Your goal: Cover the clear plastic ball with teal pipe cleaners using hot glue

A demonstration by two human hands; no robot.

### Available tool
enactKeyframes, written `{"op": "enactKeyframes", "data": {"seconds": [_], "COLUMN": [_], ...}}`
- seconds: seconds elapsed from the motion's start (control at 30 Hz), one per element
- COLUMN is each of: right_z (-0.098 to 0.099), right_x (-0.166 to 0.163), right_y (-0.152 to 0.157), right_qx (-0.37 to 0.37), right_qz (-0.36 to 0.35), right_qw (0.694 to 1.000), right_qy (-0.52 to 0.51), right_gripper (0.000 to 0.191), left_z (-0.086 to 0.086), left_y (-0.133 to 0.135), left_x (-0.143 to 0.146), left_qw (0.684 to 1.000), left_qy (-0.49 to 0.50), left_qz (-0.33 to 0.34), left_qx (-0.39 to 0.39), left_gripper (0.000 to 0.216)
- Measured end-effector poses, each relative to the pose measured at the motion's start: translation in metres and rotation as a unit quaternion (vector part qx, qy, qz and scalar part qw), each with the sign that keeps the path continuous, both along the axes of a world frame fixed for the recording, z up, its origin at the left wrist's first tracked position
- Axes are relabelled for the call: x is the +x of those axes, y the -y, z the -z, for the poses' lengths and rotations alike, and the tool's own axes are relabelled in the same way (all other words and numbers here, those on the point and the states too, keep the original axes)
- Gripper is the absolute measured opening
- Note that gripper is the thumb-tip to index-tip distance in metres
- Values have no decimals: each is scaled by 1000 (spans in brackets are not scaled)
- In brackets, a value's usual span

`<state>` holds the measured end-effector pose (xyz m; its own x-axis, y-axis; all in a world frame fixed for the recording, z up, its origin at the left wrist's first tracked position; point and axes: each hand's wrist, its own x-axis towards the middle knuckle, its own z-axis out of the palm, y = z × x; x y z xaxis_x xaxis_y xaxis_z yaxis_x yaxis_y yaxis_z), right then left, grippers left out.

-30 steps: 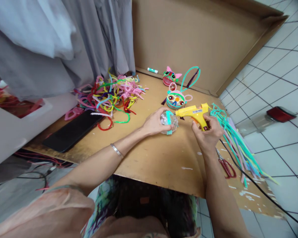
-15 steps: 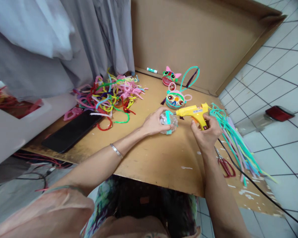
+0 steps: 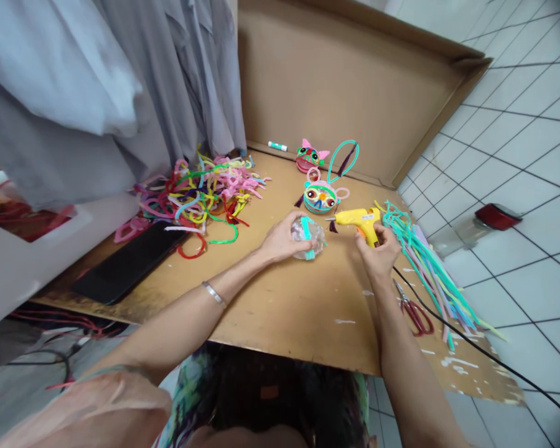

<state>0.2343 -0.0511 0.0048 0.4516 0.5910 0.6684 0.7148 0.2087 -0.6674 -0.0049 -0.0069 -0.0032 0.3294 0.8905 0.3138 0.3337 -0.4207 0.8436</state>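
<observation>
My left hand (image 3: pixel 280 237) is closed round a clear plastic ball (image 3: pixel 308 237) with a teal pipe cleaner strip on it, resting on the cardboard work surface (image 3: pixel 270 298). My right hand (image 3: pixel 378 249) grips the handle of a yellow hot glue gun (image 3: pixel 357 218). Its nozzle points left, a short way from the ball. Just behind the ball sits a round owl-faced pipe cleaner figure (image 3: pixel 321 196). Farther back is a pink-eared one (image 3: pixel 308 155).
A heap of coloured pipe cleaners (image 3: pixel 200 193) lies at the back left, a black tablet (image 3: pixel 130 261) in front of it. Straight teal and pastel pipe cleaners (image 3: pixel 424 261) and red scissors (image 3: pixel 413 311) lie at the right. The gun's black cord (image 3: pixel 471 348) trails right. A glue stick (image 3: pixel 277 146) lies by the cardboard wall.
The view has shifted, so everything sits lower and more to the left. The glue gun's nozzle has drawn a little away from the ball. Both hands keep their grips.
</observation>
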Motion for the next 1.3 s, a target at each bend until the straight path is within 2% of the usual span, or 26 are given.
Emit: {"op": "enactKeyframes", "data": {"seconds": [0.23,0.5,0.93,1.03,1.17,1.3], "right_z": [-1,-7,-9,-6,1,8], "right_x": [-14,-20,-17,-18,-10,7], "right_y": [7,12,13,11,2,-5], "right_qx": [-9,12,30,19,-21,-56], "right_qz": [-7,1,3,14,30,98], "right_qw": [999,993,991,994,999,993], "right_qy": [39,113,132,111,24,-28], "right_gripper": [42,33,33,36,41,40], "left_z": [0,1,-7,-5,-4,-6], "left_y": [1,3,7,6,6,7], "left_x": [1,2,2,2,1,1], "left_qw": [1000,1000,1000,1000,1000,1000], "left_qy": [9,-8,-1,4,-6,-17], "left_qz": [1,4,8,11,3,4], "left_qx": [-6,2,-6,3,6,1], "left_gripper": [66,68,68,67,68,69]}}
